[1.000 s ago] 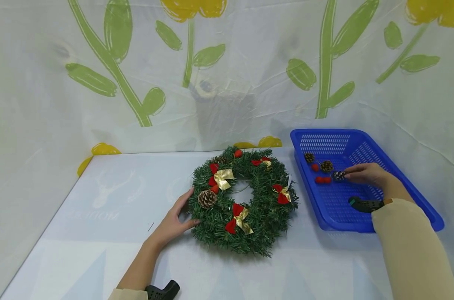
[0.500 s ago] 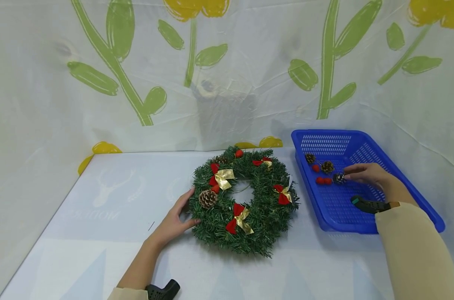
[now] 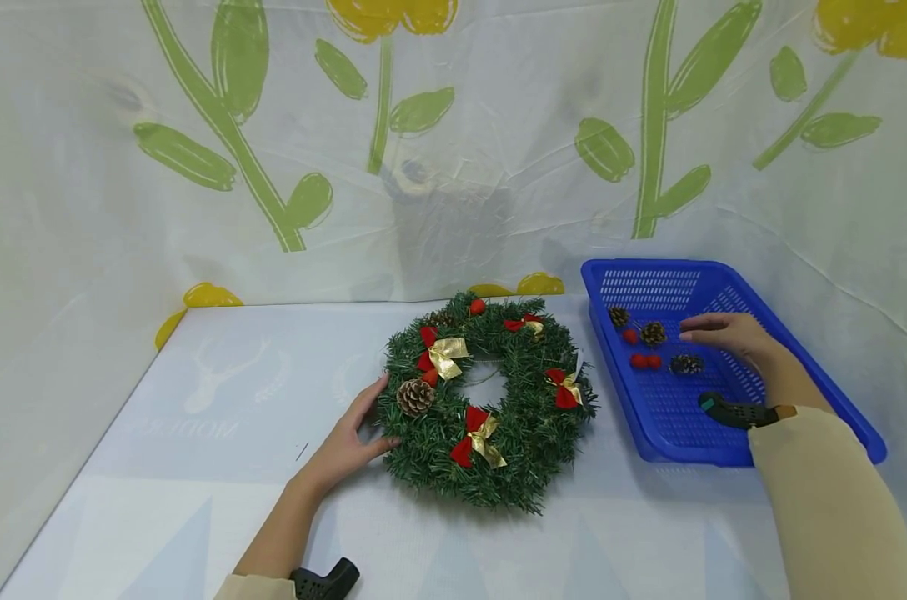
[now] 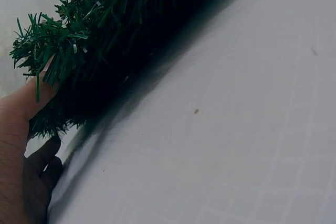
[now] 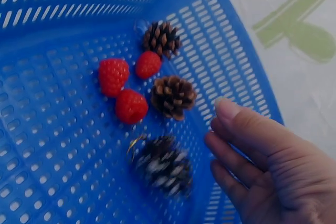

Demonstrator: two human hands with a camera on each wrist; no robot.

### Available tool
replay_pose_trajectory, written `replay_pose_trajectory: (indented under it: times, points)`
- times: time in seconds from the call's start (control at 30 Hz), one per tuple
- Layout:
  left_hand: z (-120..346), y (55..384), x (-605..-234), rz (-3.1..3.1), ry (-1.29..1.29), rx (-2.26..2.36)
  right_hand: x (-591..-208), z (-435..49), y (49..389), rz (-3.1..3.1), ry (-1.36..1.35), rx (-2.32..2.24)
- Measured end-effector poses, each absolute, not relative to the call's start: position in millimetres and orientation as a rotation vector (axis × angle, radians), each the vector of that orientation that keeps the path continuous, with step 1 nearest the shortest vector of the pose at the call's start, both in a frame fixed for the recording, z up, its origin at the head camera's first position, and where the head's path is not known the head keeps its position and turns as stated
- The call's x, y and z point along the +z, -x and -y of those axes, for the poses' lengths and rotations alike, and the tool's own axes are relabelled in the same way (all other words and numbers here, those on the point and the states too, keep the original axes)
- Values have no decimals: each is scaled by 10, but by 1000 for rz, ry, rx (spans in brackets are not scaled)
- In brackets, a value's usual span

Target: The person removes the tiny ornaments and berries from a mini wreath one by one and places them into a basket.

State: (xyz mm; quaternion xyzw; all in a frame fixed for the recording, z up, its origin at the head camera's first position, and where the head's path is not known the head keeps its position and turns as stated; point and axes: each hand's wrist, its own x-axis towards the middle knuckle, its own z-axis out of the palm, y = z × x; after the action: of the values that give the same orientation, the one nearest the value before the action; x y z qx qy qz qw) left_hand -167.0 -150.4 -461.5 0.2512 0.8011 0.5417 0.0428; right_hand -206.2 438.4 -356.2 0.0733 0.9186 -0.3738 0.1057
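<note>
A pale backdrop printed with yellow flowers and green leaves rises behind a white surface. A blue slotted basket stands at right; a green wreath lies flat beside it, near the middle of the surface. Of the two hands, the left hand is spread, thumb and fingers apart, touching the wreath's left edge; the right hand, loosely parted and holding nothing, hangs over the basket. Red-and-gold bows and a pine cone dress the wreath. In the basket: a white-tipped cone, blurred in the right wrist view, two brown cones, three red berries.
</note>
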Motion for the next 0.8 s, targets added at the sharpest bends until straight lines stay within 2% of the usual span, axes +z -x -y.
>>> replay_pose_trajectory:
  times: [0.43, 0.8]
  points:
    - [1499, 1674, -4615, -2467, -799, 1660, -3399, -4235, 2153, -2701, -71, -1215]
    - [1510, 1671, -4617, -2474, -814, 1654, -3264, -4123, 2174, -2606, 83, -1535]
